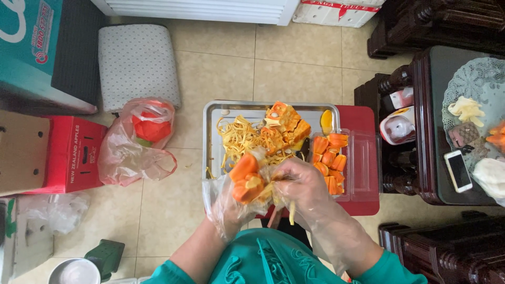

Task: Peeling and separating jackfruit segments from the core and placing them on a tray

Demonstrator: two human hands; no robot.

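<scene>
Head view: gloved hands (pixel 273 192) hide fruit piece (pixel 246 181) underside.

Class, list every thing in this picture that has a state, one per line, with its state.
Orange fruit piece: held in gloved left hand.
Gloved right hand: pulling yellow strands off it.
Clear plastic box: lid open, holding orange pods.
Metal tray: heaped with strands.
Plastic bag: open.

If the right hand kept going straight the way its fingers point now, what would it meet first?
The right hand points left, toward the left hand. It would first meet the orange fruit piece held there, which its fingertips already seem to touch. Depth is hard to judge from above.
</scene>
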